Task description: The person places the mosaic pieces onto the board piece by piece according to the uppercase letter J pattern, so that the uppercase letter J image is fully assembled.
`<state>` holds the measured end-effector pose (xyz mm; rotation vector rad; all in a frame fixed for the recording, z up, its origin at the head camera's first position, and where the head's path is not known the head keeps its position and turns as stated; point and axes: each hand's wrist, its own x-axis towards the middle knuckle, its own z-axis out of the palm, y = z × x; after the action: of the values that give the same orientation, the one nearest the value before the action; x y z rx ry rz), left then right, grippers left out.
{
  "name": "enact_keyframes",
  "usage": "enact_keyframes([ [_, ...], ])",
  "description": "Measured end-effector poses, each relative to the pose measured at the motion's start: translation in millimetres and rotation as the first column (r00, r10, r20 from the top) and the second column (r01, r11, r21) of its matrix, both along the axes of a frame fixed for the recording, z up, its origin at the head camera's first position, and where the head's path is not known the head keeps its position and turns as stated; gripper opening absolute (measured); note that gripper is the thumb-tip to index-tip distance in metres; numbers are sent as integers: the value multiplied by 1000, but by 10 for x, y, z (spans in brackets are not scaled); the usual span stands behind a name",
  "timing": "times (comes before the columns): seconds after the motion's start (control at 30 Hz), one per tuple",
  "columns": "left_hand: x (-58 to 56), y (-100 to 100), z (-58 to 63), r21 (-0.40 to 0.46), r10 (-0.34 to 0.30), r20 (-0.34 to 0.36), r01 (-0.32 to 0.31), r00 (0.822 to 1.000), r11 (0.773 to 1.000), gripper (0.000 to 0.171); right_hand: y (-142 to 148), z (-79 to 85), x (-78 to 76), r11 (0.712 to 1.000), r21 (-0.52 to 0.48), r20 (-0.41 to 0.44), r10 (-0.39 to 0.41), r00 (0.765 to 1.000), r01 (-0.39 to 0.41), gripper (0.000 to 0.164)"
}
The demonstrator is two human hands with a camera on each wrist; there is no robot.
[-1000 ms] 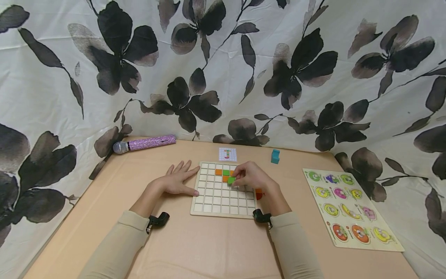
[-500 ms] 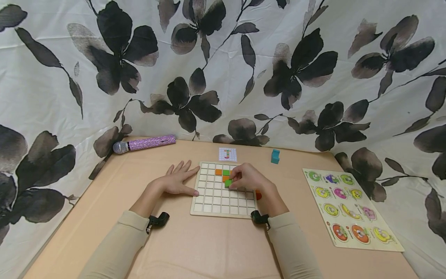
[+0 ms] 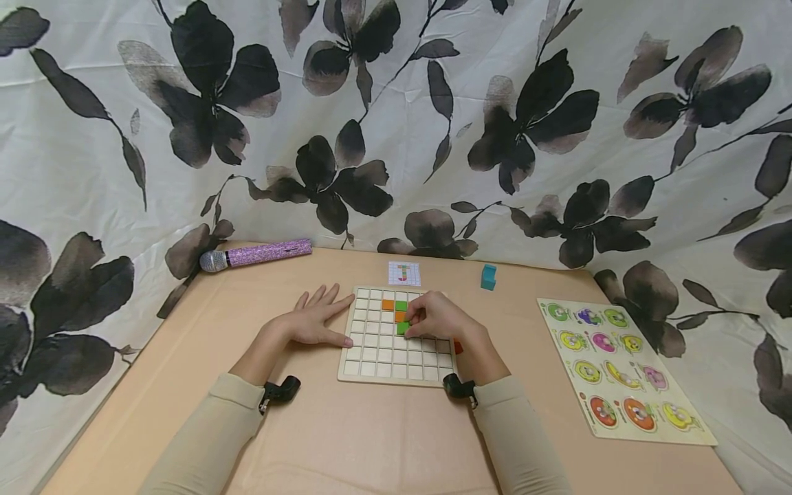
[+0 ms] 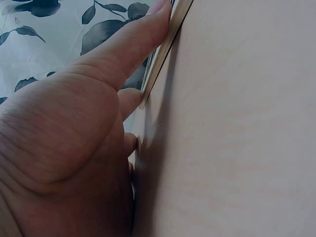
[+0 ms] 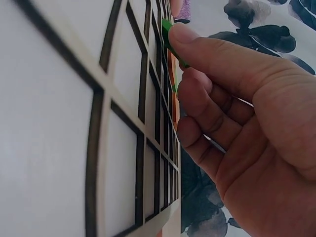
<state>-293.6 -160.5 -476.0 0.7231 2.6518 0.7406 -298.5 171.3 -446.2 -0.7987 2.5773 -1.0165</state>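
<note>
A wooden grid board [image 3: 371,369] with white square cells lies mid-table in the head view. My left hand [image 3: 312,322] spreads its fingers at the board's left side, thumb and index fingertip right at the edge. Between thumb and fingers my right hand [image 3: 444,317] pinches a green square tile [image 3: 402,328], which appears tilted against the grid in the right wrist view. Just beyond it, an orange tile [image 3: 388,304], a green tile [image 3: 401,306] and another orange tile [image 3: 400,317] sit in cells. The right hand hides the board's upper right part.
A small card [image 3: 404,273] with a coloured grid pattern lies behind the board. Teal blocks [image 3: 489,277] stand back right. A glittery purple microphone [image 3: 266,254] lies back left, and a fruit puzzle board [image 3: 625,371] at right. Red-orange pieces [image 3: 458,347] show beside the grid board.
My right hand has moved slightly left and toward me with the green tile, which now sits lower over the grid, below the nearer orange tile. The left hand keeps its place.
</note>
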Motion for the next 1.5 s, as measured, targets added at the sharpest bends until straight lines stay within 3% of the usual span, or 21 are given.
enact_keyframes([
  [0.23, 68, 26, 137, -37, 14, 22, -13, 1000, 999, 112, -23, 2, 0, 1000, 14, -3, 11, 1000, -11, 16],
  [0.47, 43, 32, 114, -87, 16, 0, -16, 1000, 996, 108, -60, 17, 20, 1000, 25, -6, 11, 1000, -11, 16],
  [0.8, 32, 24, 63, -52, 13, 3, -13, 1000, 999, 113, -84, 24, 45, 999, 47, -16, -4, 1000, 4, 20],
  [1.03, 62, 25, 122, -47, 4, -1, -4, 1000, 999, 111, -88, 29, 53, 998, 56, -11, -2, 1000, 3, 21],
  [1.5, 62, 28, 125, -76, 12, -8, -13, 1000, 997, 107, -49, 81, 61, 1000, 13, -3, -14, 1000, 14, 18],
])
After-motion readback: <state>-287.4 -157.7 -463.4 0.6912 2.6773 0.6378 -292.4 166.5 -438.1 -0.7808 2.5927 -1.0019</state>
